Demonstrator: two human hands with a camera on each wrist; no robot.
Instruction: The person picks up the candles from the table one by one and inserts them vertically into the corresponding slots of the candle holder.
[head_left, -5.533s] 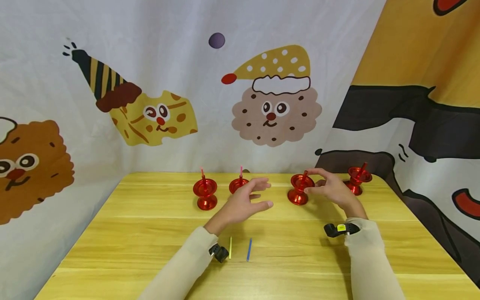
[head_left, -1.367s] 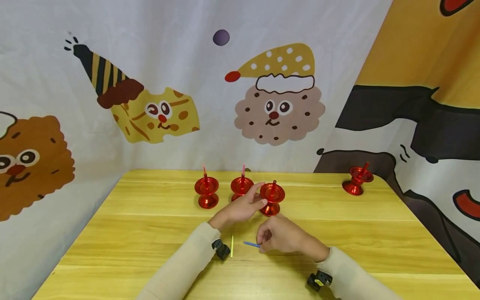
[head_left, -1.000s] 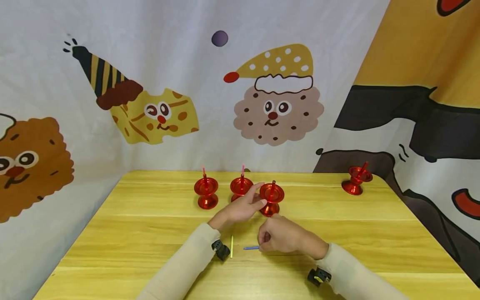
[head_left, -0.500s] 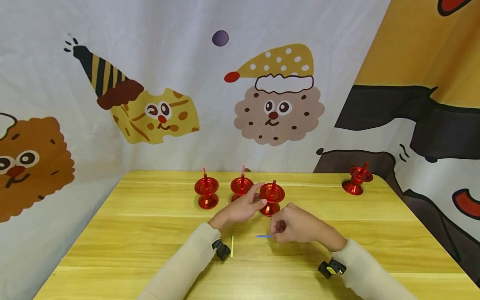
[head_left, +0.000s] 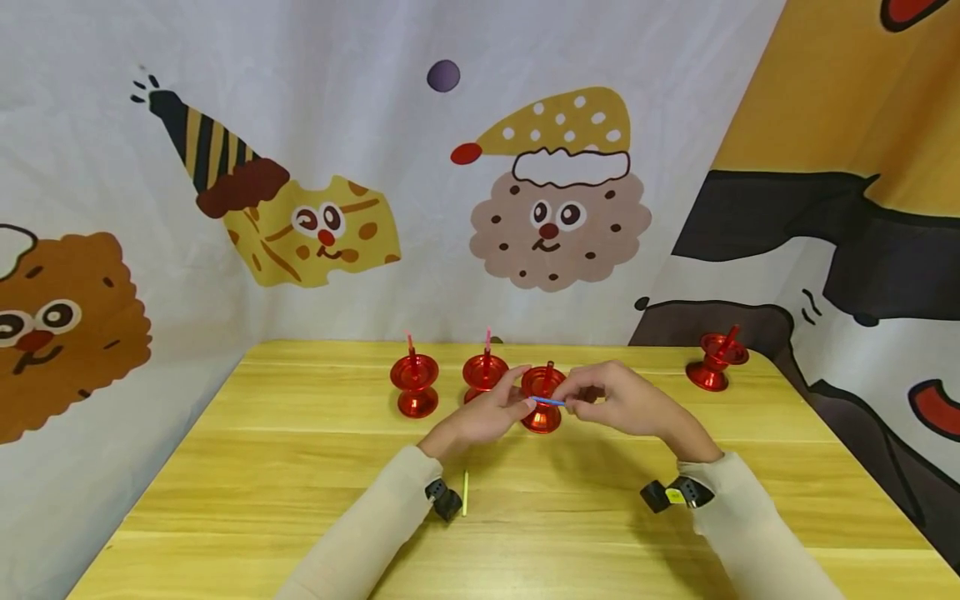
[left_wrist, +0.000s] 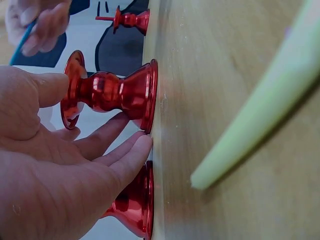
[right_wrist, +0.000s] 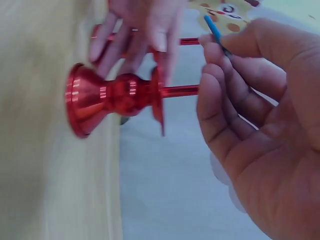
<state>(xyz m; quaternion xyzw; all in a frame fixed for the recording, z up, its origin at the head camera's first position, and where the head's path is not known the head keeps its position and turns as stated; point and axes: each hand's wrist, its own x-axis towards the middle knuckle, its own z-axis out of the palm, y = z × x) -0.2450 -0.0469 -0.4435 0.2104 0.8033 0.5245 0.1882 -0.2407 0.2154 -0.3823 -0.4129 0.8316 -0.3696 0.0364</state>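
Observation:
My right hand pinches a slim blue candle between thumb and fingers. It holds the candle nearly level, in front of a shiny red candle holder. That holder stands upright, with a dish and a thin red tube rising from its middle. My left hand steadies it from the left. In the left wrist view the thumb lies at the dish of the red holder and the fingers reach around behind its base. The right wrist view shows the blue candle close to the tip of the holder's tube.
Two more red holders, one far left and one behind my left hand, carry pink candles. Another red holder stands at the back right. A yellow-green candle lies on the wooden table beside my left wrist camera.
The red holder has come left to my left hand. My right hand let go of it, picked the blue candle off the table and raised it to the holder.

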